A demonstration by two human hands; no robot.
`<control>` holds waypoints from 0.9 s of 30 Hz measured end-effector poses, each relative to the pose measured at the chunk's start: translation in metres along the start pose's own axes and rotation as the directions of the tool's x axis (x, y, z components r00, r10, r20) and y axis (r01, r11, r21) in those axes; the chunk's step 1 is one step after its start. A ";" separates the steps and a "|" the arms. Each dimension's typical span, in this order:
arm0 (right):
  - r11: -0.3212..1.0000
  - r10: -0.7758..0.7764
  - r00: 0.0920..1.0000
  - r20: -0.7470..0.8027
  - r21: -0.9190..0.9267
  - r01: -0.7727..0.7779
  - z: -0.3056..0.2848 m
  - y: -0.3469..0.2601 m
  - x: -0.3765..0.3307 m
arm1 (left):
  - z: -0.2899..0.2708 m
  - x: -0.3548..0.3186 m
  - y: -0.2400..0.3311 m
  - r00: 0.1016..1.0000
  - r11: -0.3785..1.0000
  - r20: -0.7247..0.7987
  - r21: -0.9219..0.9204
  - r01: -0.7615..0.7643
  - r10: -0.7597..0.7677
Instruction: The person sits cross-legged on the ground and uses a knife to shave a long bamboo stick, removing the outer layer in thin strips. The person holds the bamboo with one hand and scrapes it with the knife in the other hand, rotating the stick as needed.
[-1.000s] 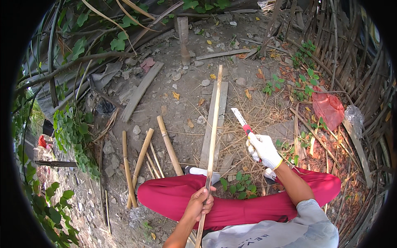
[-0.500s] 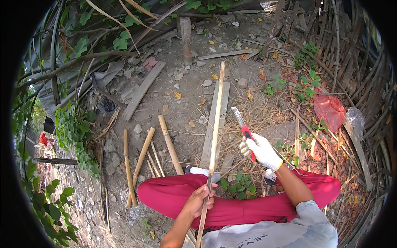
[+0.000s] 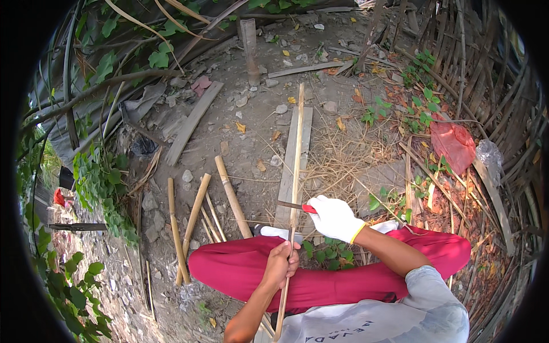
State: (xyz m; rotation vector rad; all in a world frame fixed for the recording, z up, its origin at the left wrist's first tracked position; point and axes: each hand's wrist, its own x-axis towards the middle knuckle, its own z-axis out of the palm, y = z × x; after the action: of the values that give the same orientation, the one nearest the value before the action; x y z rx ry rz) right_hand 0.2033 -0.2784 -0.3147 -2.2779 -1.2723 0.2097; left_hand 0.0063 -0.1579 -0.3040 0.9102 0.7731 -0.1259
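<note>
A long, pale bamboo strip (image 3: 296, 154) runs from my lap out over the ground. My bare left hand (image 3: 280, 265) is closed round it above my red trousers. In my right hand (image 3: 333, 219), which wears a white glove, is a utility knife (image 3: 309, 208) with a red handle. Its blade points left and lies across the strip, a little beyond my left hand. Whether the edge bites into the strip cannot be made out. A grey wooden plank (image 3: 289, 177) lies on the ground under the strip's far part.
Several bamboo pieces (image 3: 231, 194) lean or lie left of my knees. Dry shavings (image 3: 337, 160) cover the ground ahead. Another plank (image 3: 194, 123) lies far left. A red plastic bag (image 3: 453, 147) and a stick fence (image 3: 480, 74) are at the right. Leafy vines (image 3: 100, 188) grow at the left.
My right hand has come left and down, turning the knife from pointing up and away to lying across the strip. My left hand still grips the strip, which has shifted slightly.
</note>
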 end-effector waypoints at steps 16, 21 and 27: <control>0.946 0.261 0.964 0.051 -0.212 -0.245 0.041 0.013 0.032 | -0.006 0.021 -0.030 0.955 0.709 -0.069 0.685 -0.165 0.289; 0.951 0.233 0.971 -0.061 -0.193 -0.240 0.052 0.041 0.042 | -0.014 0.017 -0.042 0.961 0.705 -0.042 0.688 -0.169 0.272; 0.921 0.298 0.953 -0.045 -0.248 -0.300 0.047 0.070 0.062 | -0.020 -0.013 -0.048 0.977 0.698 -0.029 0.705 -0.130 0.212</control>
State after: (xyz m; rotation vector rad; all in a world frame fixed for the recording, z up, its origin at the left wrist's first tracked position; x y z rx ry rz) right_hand 0.2716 -0.2396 -0.3837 -2.6880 -0.9868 0.1537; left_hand -0.0337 -0.1752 -0.3346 1.7331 0.7402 -0.2147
